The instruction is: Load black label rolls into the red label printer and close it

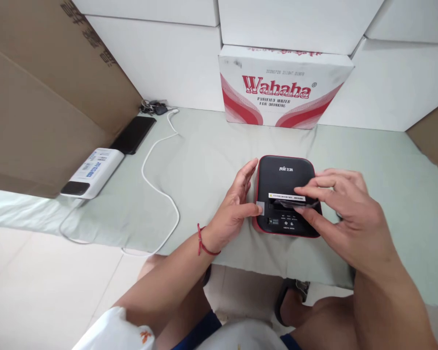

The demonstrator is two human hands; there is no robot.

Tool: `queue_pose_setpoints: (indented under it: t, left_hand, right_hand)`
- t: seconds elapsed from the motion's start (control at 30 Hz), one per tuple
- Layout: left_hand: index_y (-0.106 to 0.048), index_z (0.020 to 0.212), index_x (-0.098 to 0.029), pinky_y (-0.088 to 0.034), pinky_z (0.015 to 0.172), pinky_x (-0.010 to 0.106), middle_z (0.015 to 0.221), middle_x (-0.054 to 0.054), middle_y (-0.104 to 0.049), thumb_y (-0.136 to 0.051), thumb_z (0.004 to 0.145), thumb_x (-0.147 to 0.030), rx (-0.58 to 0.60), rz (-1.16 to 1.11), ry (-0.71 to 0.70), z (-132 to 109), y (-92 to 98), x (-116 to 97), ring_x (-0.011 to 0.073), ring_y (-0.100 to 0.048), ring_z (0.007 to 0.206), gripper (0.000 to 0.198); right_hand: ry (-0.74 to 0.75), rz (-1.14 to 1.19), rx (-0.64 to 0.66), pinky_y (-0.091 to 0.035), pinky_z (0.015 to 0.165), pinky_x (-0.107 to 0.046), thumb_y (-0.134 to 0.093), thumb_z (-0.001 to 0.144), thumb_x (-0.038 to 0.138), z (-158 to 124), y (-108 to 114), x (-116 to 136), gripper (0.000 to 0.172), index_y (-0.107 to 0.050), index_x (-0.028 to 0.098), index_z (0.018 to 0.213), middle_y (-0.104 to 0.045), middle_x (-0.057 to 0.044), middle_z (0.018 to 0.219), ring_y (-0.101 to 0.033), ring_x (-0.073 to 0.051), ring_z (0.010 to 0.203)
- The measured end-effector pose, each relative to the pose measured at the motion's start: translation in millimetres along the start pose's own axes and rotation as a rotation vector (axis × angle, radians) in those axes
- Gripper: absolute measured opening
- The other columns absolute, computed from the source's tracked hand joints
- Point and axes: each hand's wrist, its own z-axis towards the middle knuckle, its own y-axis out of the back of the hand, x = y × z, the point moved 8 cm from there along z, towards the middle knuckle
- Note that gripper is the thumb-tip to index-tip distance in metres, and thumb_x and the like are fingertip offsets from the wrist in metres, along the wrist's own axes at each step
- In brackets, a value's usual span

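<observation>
A black label printer [286,180] with a red rim and white lettering lies flat on the green cloth. My left hand [237,204] steadies its left side, fingers along the edge and thumb on a small grey square [260,209] there. At the printer's front slot, my right hand [343,209] pinches a thin, glossy see-through film [290,205] between thumb and fingers. Just above the slot sits a white strip label [286,197] with a yellow warning sign. Small buttons and printed marks show below the slot. The right fingers cover the printer's right edge.
Behind the printer stands a white and red Wahaha water carton [282,92], against stacked white boxes [156,58]. To the left lie a white power bank [98,172], a black phone [135,133], keys [155,106] and a white cable [164,192]. A brown cardboard box [51,107] borders that side.
</observation>
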Motion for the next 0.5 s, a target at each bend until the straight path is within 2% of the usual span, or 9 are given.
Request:
queue_pose_setpoints:
  t: [0.07,0.17,0.2,0.27,0.3,0.33,0.4,0.43,0.5]
  left_hand:
    - [-0.06,0.164,-0.045,-0.003,0.156,0.056,0.194,-0.006,-0.042,-0.09,0.068,-0.017,-0.012,-0.037,0.036,1,-0.3,4,0.0337,-0.016,0.19,0.105]
    - [-0.057,0.165,-0.049,-0.003,0.157,0.053,0.195,-0.008,-0.039,-0.087,0.061,-0.011,-0.044,-0.088,0.105,3,2.0,7,0.0306,-0.014,0.19,0.115]
    - [-0.056,0.167,-0.05,-0.01,0.156,0.052,0.194,-0.008,-0.04,-0.086,0.059,-0.009,-0.048,-0.112,0.136,3,2.1,8,0.0299,-0.016,0.19,0.118]
    - [-0.049,0.172,-0.053,-0.038,0.147,0.047,0.191,-0.007,-0.043,-0.083,0.059,-0.008,-0.044,-0.159,0.207,4,0.7,9,0.0302,-0.025,0.187,0.126]
    - [-0.045,0.174,-0.055,-0.053,0.134,0.042,0.191,-0.007,-0.044,-0.082,0.059,-0.008,-0.037,-0.176,0.242,4,-0.6,10,0.0305,-0.03,0.185,0.13]
    - [-0.041,0.176,-0.057,-0.062,0.119,0.035,0.191,-0.008,-0.043,-0.082,0.06,-0.007,-0.031,-0.185,0.269,4,-1.8,10,0.0302,-0.034,0.183,0.133]
    - [-0.038,0.178,-0.059,-0.065,0.094,0.025,0.191,-0.01,-0.042,-0.082,0.06,-0.006,-0.018,-0.184,0.291,4,-3.8,9,0.0285,-0.037,0.181,0.136]
    - [-0.038,0.178,-0.059,-0.064,0.089,0.023,0.192,-0.011,-0.041,-0.082,0.061,-0.005,-0.01,-0.181,0.288,4,-4.8,8,0.0277,-0.038,0.18,0.136]
    - [-0.042,0.177,-0.058,-0.064,0.1,0.025,0.193,-0.011,-0.04,-0.083,0.064,-0.004,0.005,-0.178,0.265,3,-6.6,8,0.0271,-0.037,0.181,0.131]
  right_hand:
    - [0.047,-0.058,-0.022,-0.061,0.089,-0.04,-0.081,0.106,0.014,2,6,11,0.022,-0.082,0.03,0.121,-0.081,-0.005,0.106,-0.069,-0.026,0.105]
    - [0.083,-0.013,0.061,-0.054,0.07,-0.031,-0.076,0.106,0.007,0,6,22,0.025,-0.081,0.027,0.121,-0.076,-0.002,0.097,-0.065,-0.017,0.084]
    - [0.081,0.005,0.094,-0.053,0.066,-0.029,-0.072,0.108,0.006,-1,4,24,0.025,-0.081,0.025,0.121,-0.074,-0.001,0.094,-0.066,-0.015,0.079]
    - [0.049,-0.004,0.124,-0.049,0.059,-0.026,-0.066,0.11,0.006,-4,3,24,0.025,-0.081,0.023,0.12,-0.071,0.0,0.09,-0.067,-0.012,0.073]
    - [0.033,-0.024,0.122,-0.047,0.057,-0.025,-0.065,0.111,0.006,-4,3,23,0.025,-0.081,0.022,0.12,-0.071,0.001,0.089,-0.067,-0.011,0.07]
    - [0.018,-0.04,0.115,-0.046,0.055,-0.025,-0.065,0.111,0.005,-3,4,22,0.025,-0.082,0.022,0.12,-0.071,0.001,0.088,-0.066,-0.01,0.068]
    - [0.003,-0.041,0.11,-0.045,0.054,-0.023,-0.066,0.11,0.005,1,2,23,0.024,-0.082,0.021,0.119,-0.071,0.002,0.087,-0.063,-0.008,0.064]
    - [-0.01,-0.032,0.101,-0.045,0.054,-0.023,-0.067,0.11,0.005,5,1,23,0.024,-0.083,0.021,0.118,-0.07,0.003,0.085,-0.062,-0.007,0.063]
    - [-0.062,-0.013,0.059,-0.046,0.055,-0.023,-0.069,0.111,0.006,11,1,23,0.023,-0.084,0.024,0.116,-0.069,0.004,0.082,-0.06,-0.007,0.062]
